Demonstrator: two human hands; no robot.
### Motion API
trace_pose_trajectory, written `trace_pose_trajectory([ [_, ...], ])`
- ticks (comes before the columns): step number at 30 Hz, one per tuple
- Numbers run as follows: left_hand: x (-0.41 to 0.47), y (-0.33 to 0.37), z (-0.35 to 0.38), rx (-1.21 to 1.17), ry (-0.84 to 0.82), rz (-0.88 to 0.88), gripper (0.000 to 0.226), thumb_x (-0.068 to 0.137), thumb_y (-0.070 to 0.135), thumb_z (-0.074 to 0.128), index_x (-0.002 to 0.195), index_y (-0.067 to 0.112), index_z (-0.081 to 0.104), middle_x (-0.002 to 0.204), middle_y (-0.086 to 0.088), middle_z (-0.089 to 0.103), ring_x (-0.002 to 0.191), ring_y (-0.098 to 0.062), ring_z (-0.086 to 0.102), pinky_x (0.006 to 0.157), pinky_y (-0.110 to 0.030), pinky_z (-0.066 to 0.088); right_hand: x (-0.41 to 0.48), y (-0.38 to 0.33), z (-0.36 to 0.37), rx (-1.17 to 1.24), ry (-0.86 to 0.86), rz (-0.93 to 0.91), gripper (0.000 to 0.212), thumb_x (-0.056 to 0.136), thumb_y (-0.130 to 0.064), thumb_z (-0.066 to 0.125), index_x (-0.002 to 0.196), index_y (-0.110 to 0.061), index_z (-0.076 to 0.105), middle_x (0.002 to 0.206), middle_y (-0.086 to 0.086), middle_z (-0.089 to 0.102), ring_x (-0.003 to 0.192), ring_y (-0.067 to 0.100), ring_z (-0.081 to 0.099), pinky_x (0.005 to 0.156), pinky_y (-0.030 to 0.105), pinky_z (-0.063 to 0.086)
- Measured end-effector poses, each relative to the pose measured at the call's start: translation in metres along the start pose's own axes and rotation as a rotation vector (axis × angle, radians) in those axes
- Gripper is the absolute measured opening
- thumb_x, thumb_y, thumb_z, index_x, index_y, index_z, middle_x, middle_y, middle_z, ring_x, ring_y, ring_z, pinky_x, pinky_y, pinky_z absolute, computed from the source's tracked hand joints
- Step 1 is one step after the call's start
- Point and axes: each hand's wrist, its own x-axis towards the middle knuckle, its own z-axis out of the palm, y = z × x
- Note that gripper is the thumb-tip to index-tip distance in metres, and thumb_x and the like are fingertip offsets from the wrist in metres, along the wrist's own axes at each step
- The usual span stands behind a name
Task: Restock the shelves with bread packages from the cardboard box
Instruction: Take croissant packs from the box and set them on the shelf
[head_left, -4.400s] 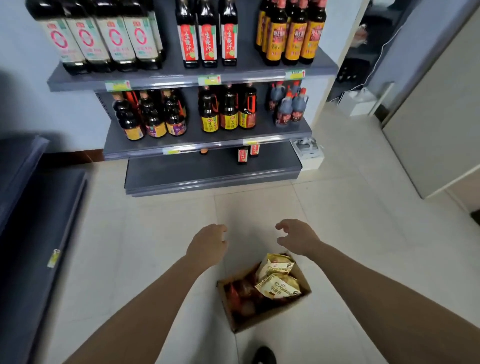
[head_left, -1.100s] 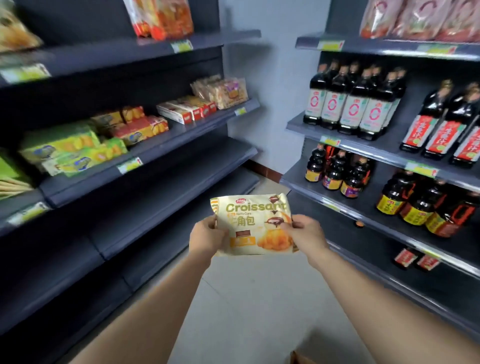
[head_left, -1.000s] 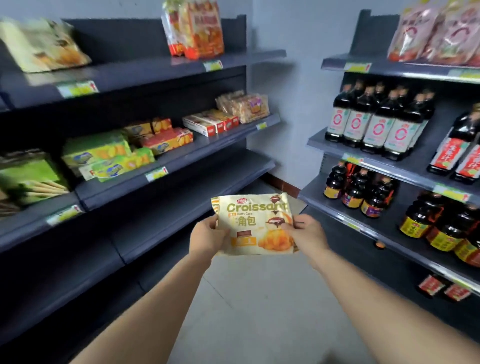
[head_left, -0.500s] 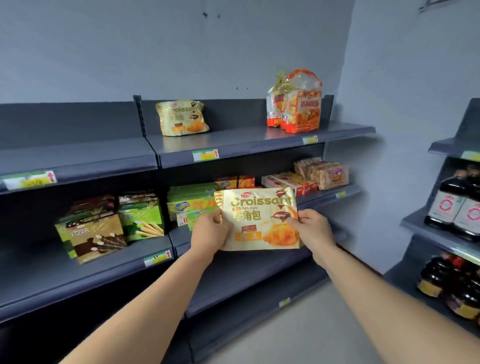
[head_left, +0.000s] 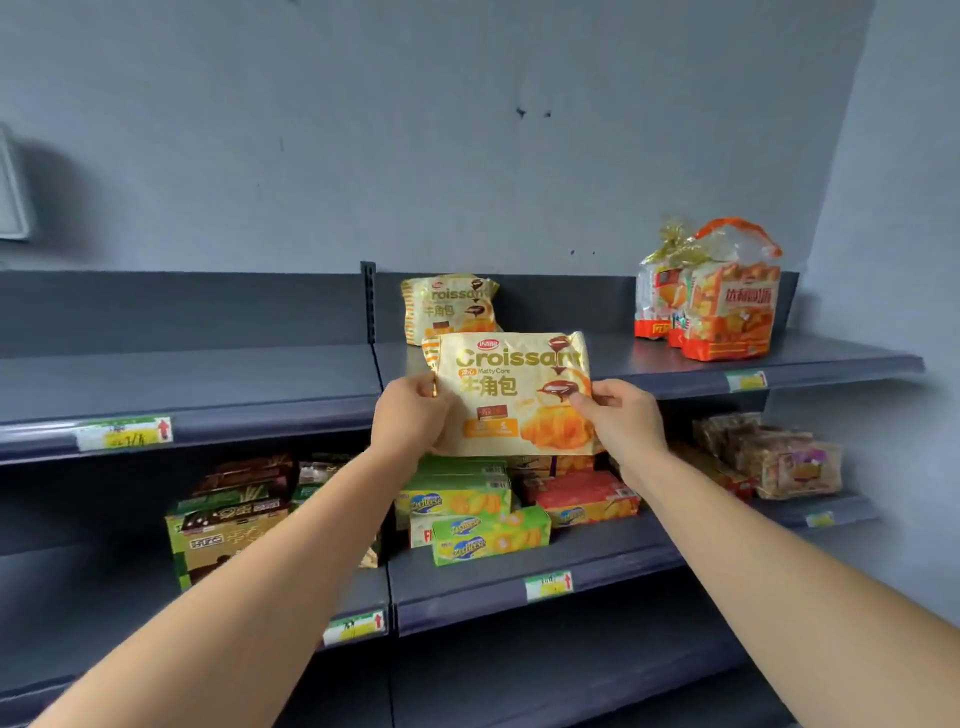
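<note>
both hands, left hand (head_left: 410, 415) and right hand (head_left: 621, 423), pinch the croissant package (head_left: 511, 395) by its side edges; light, soft, crushable, probably.

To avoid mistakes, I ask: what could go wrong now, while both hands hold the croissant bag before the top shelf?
The held bag could push over the upright croissant bag behind it on the top shelf. The left hand and right hand grip only its side edges, so it may slip.

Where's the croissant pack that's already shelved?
Head view, centre: the shelved croissant pack stands on the top shelf, just behind the held pack; orange bread bags sit further right.
</note>
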Motion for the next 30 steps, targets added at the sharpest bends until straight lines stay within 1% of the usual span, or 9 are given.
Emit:
trace_pose_trajectory([
  [2, 0.026, 0.006, 0.004, 0.005, 0.027, 0.017, 0.015, 0.090, 0.022, 0.058, 0.098, 0.027, 0.069, 0.100, -0.002, 0.071, 0.088, -0.029, 0.068, 0.075, -0.047, 0.060, 0.029, -0.005, 0.009, 0.002, -0.010, -0.029, 0.033, 0.086, -0.026, 0.069, 0.116, -0.012, 0.067, 0.107, -0.001, 0.067, 0.101, 0.017, 0.061, 0.090, 0.038, 0.053],
  [4, 0.051, 0.010, 0.007, 0.030, 0.052, 0.010, 0.034, 0.091, 0.025, 0.058, 0.124, 0.021, 0.063, 0.115, -0.003, 0.068, 0.087, -0.026, 0.069, 0.074, -0.044, 0.060, 0.056, -0.010, 0.019, 0.008, -0.030, -0.044, 0.032, 0.086, -0.026, 0.069, 0.116, -0.012, 0.067, 0.111, 0.001, 0.068, 0.101, 0.018, 0.063, 0.089, 0.040, 0.054],
  [6, 0.072, 0.011, 0.010, 0.058, 0.059, 0.008, 0.041, 0.092, 0.022, 0.057, 0.133, 0.019, 0.056, 0.113, -0.003, 0.068, 0.077, -0.022, 0.069, 0.068, -0.036, 0.061, 0.079, -0.011, 0.029, 0.017, -0.045, -0.046, 0.032, 0.086, -0.025, 0.069, 0.116, -0.012, 0.067, 0.112, 0.002, 0.069, 0.100, 0.018, 0.064, 0.087, 0.042, 0.056],
  [9, 0.100, 0.012, 0.013, 0.097, 0.059, 0.006, 0.042, 0.093, 0.016, 0.056, 0.135, 0.016, 0.054, 0.080, 0.007, 0.064, 0.060, -0.009, 0.059, 0.045, -0.018, 0.049, 0.108, -0.010, 0.046, 0.010, -0.060, -0.049, 0.033, 0.086, -0.023, 0.070, 0.117, -0.012, 0.067, 0.114, 0.002, 0.069, 0.100, 0.020, 0.065, 0.084, 0.045, 0.057],
  [12, 0.130, 0.008, 0.015, 0.099, 0.069, 0.009, 0.043, 0.094, 0.017, 0.058, 0.136, 0.015, 0.053, 0.070, 0.009, 0.058, 0.061, -0.006, 0.055, 0.056, -0.019, 0.045, 0.136, -0.007, 0.065, -0.009, -0.078, -0.043, 0.035, 0.088, -0.021, 0.068, 0.121, -0.011, 0.065, 0.118, 0.002, 0.066, 0.102, 0.022, 0.064, 0.085, 0.044, 0.057],
  [15, 0.163, 0.003, 0.017, 0.105, 0.078, -0.003, 0.042, 0.092, 0.013, 0.058, 0.134, 0.013, 0.054, 0.074, 0.006, 0.060, 0.064, -0.010, 0.059, 0.059, -0.024, 0.049, 0.163, -0.005, 0.086, -0.009, -0.109, -0.033, 0.036, 0.089, -0.019, 0.067, 0.124, -0.012, 0.063, 0.121, 0.003, 0.065, 0.101, 0.023, 0.065, 0.085, 0.043, 0.057],
  [19, 0.199, -0.006, 0.021, 0.095, 0.051, -0.048, 0.041, 0.089, 0.013, 0.061, 0.130, 0.010, 0.055, 0.090, -0.001, 0.067, 0.086, -0.025, 0.069, 0.080, -0.038, 0.058, 0.190, -0.006, 0.110, -0.006, -0.141, -0.007, 0.035, 0.092, -0.016, 0.063, 0.126, -0.010, 0.061, 0.118, 0.003, 0.065, 0.097, 0.019, 0.063, 0.085, 0.040, 0.058],
  [24, 0.240, -0.018, 0.026, 0.088, 0.015, -0.066, 0.049, 0.087, 0.016, 0.064, 0.133, 0.010, 0.050, 0.113, -0.007, 0.065, 0.097, -0.024, 0.066, 0.089, -0.042, 0.055, 0.221, 0.003, 0.139, 0.008, -0.187, 0.011, 0.031, 0.094, -0.015, 0.058, 0.125, -0.010, 0.062, 0.103, -0.001, 0.063, 0.096, 0.018, 0.062, 0.087, 0.039, 0.057],
  [30, 0.266, -0.026, 0.033, 0.121, -0.033, -0.099, 0.055, 0.086, 0.019, 0.064, 0.137, 0.013, 0.045, 0.115, -0.005, 0.061, 0.102, -0.022, 0.060, 0.090, -0.039, 0.053, 0.252, 0.019, 0.162, 0.006, -0.218, 0.035, 0.027, 0.095, -0.012, 0.055, 0.120, -0.015, 0.065, 0.109, -0.001, 0.066, 0.100, 0.019, 0.063, 0.088, 0.039, 0.056],
])
